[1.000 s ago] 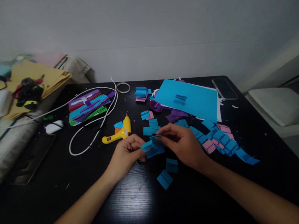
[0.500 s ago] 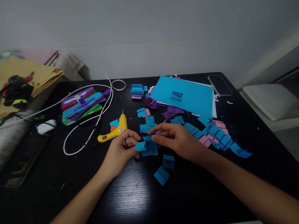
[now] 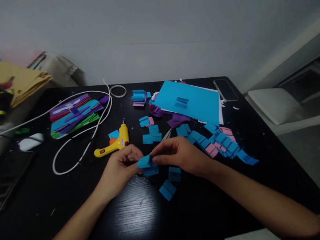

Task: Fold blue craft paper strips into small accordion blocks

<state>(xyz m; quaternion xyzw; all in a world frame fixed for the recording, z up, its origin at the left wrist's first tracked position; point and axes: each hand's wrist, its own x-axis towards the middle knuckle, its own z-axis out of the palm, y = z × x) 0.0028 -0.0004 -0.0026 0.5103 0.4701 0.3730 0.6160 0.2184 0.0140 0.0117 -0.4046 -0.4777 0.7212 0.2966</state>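
Near the middle of the black table, a folded blue paper piece (image 3: 144,161) is pinched between the thumb and fingers of my left hand (image 3: 122,169). My right hand (image 3: 178,156) has its thumb and fingertips closed at the right edge of that same piece. Just under it are more blue pieces (image 3: 150,170). Two blue squares lie closer to me, one with a crease across it (image 3: 167,190) and one folded (image 3: 174,173). A yellow glue gun (image 3: 113,143) rests beyond my left hand, its nozzle pointing away.
A white cable (image 3: 54,156) loops at the left, near bundled coloured strips (image 3: 76,115). Blue sheets (image 3: 197,102) lie at the back, scissors (image 3: 167,135) in front. Blue and pink pieces (image 3: 227,144) are heaped at the right. Phones lie at far left (image 3: 10,178) and back right (image 3: 226,90).
The view has shifted, so the table items appear further left. My hands have come closer together, and my right fingertips have moved onto the blue piece in my left hand.
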